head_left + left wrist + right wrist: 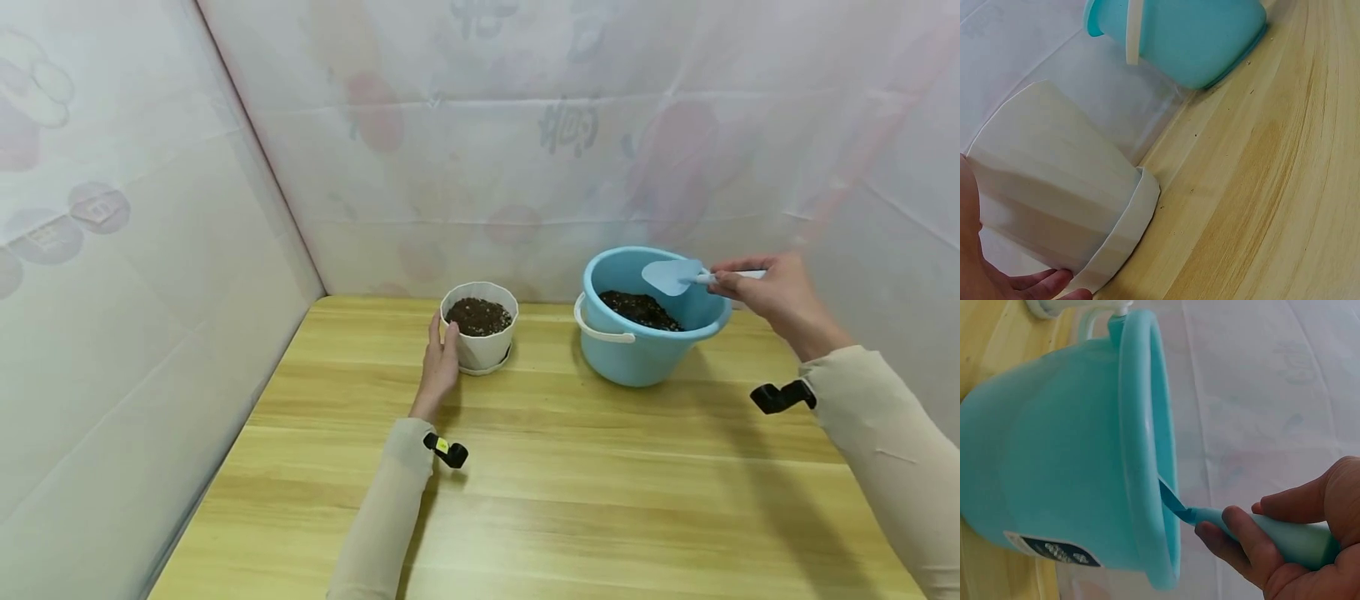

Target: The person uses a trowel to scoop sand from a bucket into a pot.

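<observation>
The right hand (772, 296) holds a small light-blue trowel (678, 276) by its handle, fingers and thumb curled round it in a closed grip, as the right wrist view shows plainly. The trowel's blade hangs over the open mouth of a blue bucket (637, 354), above the dark soil (639, 308) that lies in the bucket's bottom; from the head view the blade looks bare of soil. The bucket stands on the wooden surface (570, 483) toward the back right, close to the draped white sheeting (480, 167) behind it (its white carrying handle lies down against the side facing the pot). To the left of the bucket, apart from it, stands a white flower pot (480, 348) on its saucer, filled nearly to the rim with dark soil. The left hand (440, 362) rests against the pot's left side with fingers fairly straight, palm to the wall, steadying rather than clasping it; the left wrist view shows fingertips (1047, 282) down by the saucer's edge.
</observation>
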